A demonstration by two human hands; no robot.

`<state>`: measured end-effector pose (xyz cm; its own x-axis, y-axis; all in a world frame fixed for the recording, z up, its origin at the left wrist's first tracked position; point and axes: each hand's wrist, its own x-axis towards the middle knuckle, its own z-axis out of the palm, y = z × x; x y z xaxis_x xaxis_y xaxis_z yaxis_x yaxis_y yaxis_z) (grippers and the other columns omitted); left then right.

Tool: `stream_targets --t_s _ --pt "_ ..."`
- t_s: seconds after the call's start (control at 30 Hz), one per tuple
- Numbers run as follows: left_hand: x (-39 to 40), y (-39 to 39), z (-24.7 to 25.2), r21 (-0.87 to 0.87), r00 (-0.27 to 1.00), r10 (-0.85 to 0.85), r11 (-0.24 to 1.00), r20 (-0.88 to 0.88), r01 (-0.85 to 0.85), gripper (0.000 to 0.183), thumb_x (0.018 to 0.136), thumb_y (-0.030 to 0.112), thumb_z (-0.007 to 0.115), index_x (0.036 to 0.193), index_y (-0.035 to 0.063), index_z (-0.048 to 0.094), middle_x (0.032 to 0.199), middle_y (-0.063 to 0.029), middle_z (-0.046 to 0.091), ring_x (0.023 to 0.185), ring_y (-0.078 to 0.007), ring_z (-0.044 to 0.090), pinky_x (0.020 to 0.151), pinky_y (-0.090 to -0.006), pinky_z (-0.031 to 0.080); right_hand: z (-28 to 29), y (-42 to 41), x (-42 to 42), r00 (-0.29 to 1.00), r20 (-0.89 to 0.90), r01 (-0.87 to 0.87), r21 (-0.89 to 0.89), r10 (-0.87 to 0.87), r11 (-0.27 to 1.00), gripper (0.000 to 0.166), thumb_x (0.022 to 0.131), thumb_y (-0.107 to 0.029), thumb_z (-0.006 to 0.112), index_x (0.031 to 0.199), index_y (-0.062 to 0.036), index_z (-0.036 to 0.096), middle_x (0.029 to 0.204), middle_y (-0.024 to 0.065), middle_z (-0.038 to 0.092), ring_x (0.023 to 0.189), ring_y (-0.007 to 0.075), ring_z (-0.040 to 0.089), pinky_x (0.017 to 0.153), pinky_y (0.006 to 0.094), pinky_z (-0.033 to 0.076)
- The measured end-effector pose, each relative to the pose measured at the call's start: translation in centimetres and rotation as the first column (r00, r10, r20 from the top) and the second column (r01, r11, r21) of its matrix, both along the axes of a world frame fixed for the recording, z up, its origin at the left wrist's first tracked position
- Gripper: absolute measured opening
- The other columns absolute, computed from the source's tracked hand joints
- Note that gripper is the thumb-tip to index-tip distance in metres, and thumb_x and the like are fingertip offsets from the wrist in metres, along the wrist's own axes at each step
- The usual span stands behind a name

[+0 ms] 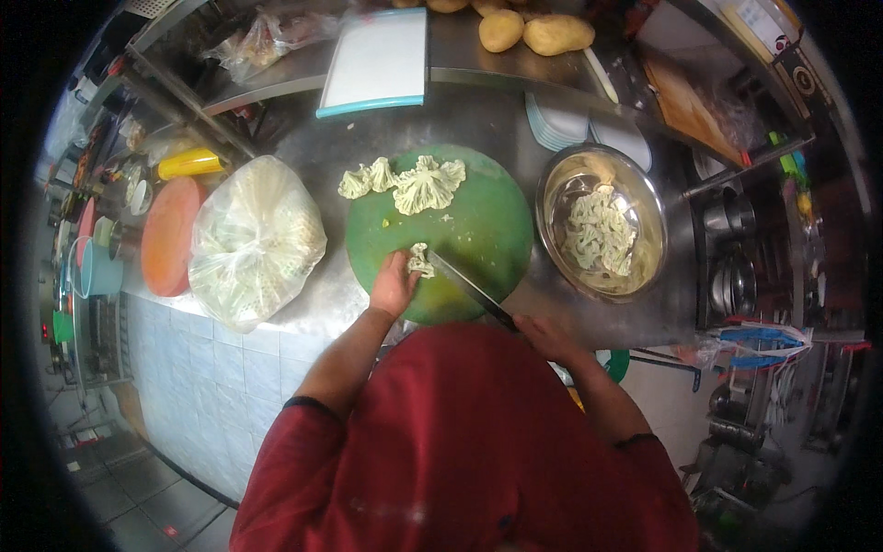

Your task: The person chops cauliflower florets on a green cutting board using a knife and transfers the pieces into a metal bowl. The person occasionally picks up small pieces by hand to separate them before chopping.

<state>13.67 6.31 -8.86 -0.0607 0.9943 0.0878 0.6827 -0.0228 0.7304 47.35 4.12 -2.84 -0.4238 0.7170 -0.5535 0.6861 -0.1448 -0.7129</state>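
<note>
On a round green cutting board (483,207), my left hand (395,283) grips a small pale cauliflower piece (421,261) at its left side. My right hand (548,337) holds a kitchen knife (469,286) by its handle, with the blade tip close to that piece. Larger cauliflower pieces (429,185) lie at the board's upper left, some reaching past its rim. To the right of the board stands an oval steel bowl (657,238) with cut cauliflower (599,231) inside.
A full clear plastic bag (256,241) sits left of the board, beside a round orange board (172,238). Light-coloured trays (552,124) are stacked behind the bowl. Overhead, a steel shelf (462,76) carries potatoes (557,34) and a white board with blue edges (376,58).
</note>
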Motion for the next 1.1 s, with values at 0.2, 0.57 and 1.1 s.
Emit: stream_targets --t_s 0.2,0.57,1.1 --pt "-0.6 0.0 -0.7 0.009 0.999 -0.038 0.999 -0.002 0.038 0.036 0.081 0.011 0.069 0.112 0.0029 0.053 0.108 -0.0198 0.059 0.1 -0.0392 0.057 0.085 -0.0419 0.047 2.8 0.8 -1.0 0.997 0.018 -0.081 0.032 0.081 0.996 0.05 0.098 -0.044 0.04 0.095 0.0012 0.061 0.086 0.0275 0.062 0.082 0.0424 0.062 0.074 0.0471 0.045" --pt "-1.0 0.1 -0.9 -0.046 0.998 -0.056 0.997 -0.008 0.056 0.036 0.081 0.012 0.07 0.112 0.0048 0.054 0.103 -0.0186 0.061 0.096 -0.0385 0.059 0.082 -0.0416 0.048 2.0 2.1 -0.6 0.981 0.085 -0.173 0.001 0.172 0.985 0.047 0.099 -0.042 0.039 0.098 -0.0016 0.061 0.085 0.026 0.062 0.082 0.042 0.061 0.071 0.0467 0.046" --pt "-0.2 0.2 -0.6 -0.003 1.0 -0.006 1.0 -0.009 0.006 0.041 0.08 0.011 0.069 0.118 0.0056 0.056 0.101 -0.0205 0.063 0.092 -0.038 0.061 0.08 -0.042 0.049 2.3 0.9 -2.7 0.96 0.246 -0.192 0.217 0.136 0.957 0.044 0.097 -0.045 0.042 0.105 -0.008 0.064 0.093 0.0202 0.066 0.088 0.0404 0.062 0.078 0.0466 0.049"
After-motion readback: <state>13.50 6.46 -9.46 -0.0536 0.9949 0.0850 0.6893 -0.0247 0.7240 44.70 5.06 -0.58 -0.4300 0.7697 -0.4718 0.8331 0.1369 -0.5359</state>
